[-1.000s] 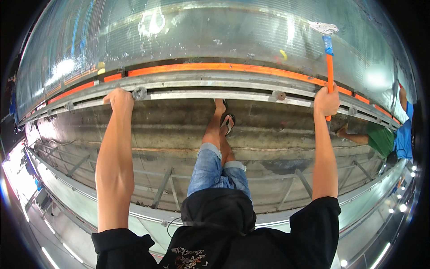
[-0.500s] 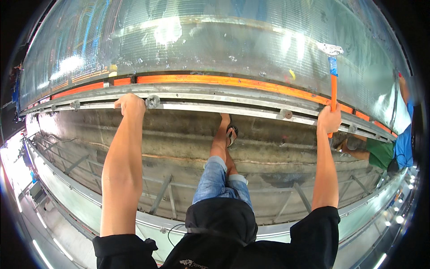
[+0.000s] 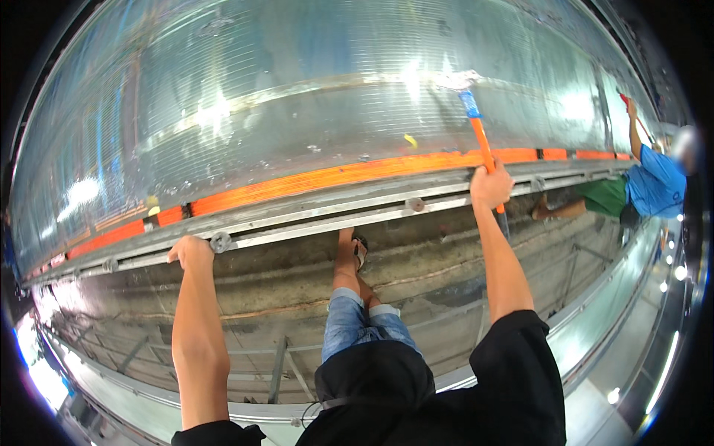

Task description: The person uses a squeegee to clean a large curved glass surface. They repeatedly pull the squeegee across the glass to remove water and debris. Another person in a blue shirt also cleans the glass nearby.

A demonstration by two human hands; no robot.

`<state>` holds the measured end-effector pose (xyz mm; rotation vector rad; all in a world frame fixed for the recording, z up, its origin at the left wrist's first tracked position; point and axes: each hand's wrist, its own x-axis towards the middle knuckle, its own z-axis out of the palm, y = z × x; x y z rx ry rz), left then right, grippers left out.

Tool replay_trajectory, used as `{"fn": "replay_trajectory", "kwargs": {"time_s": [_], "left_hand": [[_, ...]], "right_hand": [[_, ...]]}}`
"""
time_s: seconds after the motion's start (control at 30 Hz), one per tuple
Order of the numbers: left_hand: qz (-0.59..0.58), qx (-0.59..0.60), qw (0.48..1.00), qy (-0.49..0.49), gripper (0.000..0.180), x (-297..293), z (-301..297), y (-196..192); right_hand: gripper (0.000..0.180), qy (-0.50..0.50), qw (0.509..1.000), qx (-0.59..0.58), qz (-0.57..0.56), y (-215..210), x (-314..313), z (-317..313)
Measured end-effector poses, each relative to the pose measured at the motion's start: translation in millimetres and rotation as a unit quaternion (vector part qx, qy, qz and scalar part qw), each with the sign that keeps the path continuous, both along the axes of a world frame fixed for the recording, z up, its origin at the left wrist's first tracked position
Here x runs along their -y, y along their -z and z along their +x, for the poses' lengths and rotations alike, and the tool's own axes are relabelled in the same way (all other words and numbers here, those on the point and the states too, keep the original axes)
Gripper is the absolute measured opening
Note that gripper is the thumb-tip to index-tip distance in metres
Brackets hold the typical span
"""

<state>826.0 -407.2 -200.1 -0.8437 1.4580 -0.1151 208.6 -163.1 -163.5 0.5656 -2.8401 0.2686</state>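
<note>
My right hand [image 3: 491,186] is closed round the orange handle of a scraper-like tool [image 3: 482,137]. Blue tape wraps its neck, and its pale, wide metal head rests on or just over the wet, glossy table surface [image 3: 312,123]. My left hand [image 3: 193,253] is closed over the metal rail [image 3: 312,223] along the table's near edge, beside a round knob [image 3: 221,241]; its fingertips are hidden behind the rail. An orange strip [image 3: 320,178] runs along the table just beyond the rail. A small yellow patch [image 3: 410,140] lies on the surface left of the tool.
At the right, a co-worker [image 3: 654,178] in a blue shirt and green shorts reaches over the same table with a red tool [image 3: 623,97]. Below the rail is a stained floor [image 3: 290,290] with metal struts [image 3: 279,368]. Another pale table edge [image 3: 260,410] runs close behind me.
The view has turned, so the rail now slants up to the right and the co-worker shows more fully. The tool's head sits slightly farther across the table, its handle leaning left. Both grips stay.
</note>
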Motion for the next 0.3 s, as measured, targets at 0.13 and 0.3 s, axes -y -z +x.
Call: {"fn": "replay_trajectory", "kwargs": {"time_s": [0.13,0.3], "left_hand": [[0.034,0.036,0.998,-0.032,0.032,13.4,18.1,15.3],[-0.029,-0.044,0.998,0.017,0.030,-0.3,35.3,11.1]], "right_hand": [[0.036,-0.020,0.999,-0.017,-0.018,3.9,-1.6,-0.8],[0.034,-0.006,1.000,0.003,-0.014,3.1,-0.7,5.0]]}}
